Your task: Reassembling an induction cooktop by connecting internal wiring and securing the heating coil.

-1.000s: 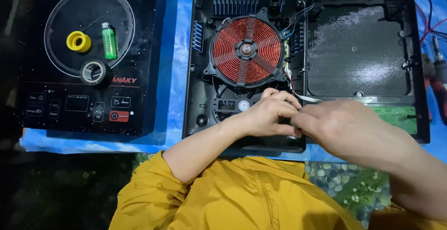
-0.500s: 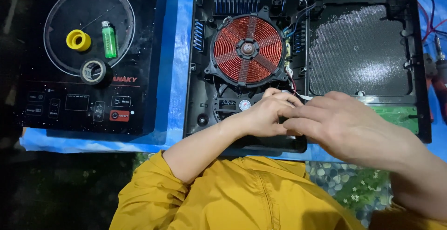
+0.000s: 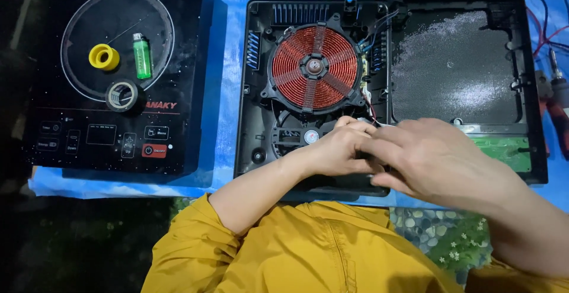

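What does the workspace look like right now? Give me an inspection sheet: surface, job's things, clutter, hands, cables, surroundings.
Surface: blue sheet under both units.
Job's things: opened cooker base, black, with the copper coil exposed; a green circuit board at its right edge.
Clutter: removed glass top panel on the left, carrying a yellow tape roll, a green lighter and a black tape roll.
Hands: left hand and right hand meet over the base's lower middle; what they pinch is hidden.
Cables: red and black leads at top right; thin wires beside the coil.
Surroundings: red-handled tools at the right edge; yellow garment below.
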